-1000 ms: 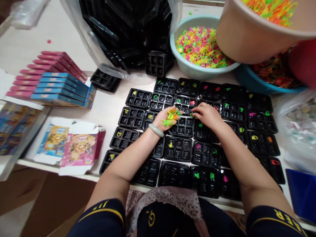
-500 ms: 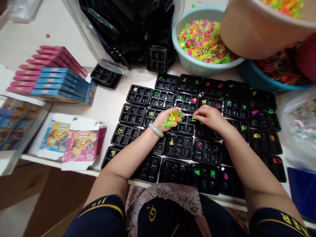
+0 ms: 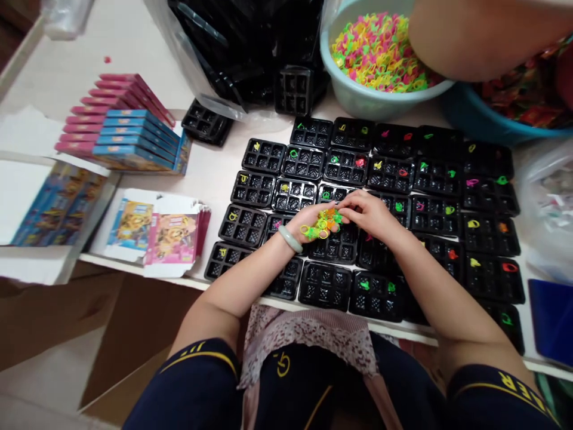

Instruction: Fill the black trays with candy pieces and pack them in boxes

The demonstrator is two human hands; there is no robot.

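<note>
My left hand (image 3: 308, 222) is cupped palm up over the middle of a grid of black compartment trays (image 3: 264, 156), holding a small heap of neon plastic rings (image 3: 323, 222). A pale green bangle (image 3: 290, 238) sits on that wrist. My right hand (image 3: 369, 214) is beside it, fingertips pinched together at the edge of the heap; what they pinch is too small to make out. Many trays hold one or two coloured rings each.
A light blue basin (image 3: 364, 101) of neon rings stands at the back, with a tan bowl (image 3: 474, 42) and a blue basin (image 3: 474, 122) to its right. A clear bag of black trays (image 3: 250, 54) lies behind. Pink and blue boxes (image 3: 120, 128) and flat cartons (image 3: 156, 236) lie left.
My right hand has moved left from the trays to the heap in my left palm. The view has shifted, so everything sits higher and further right in the picture.
</note>
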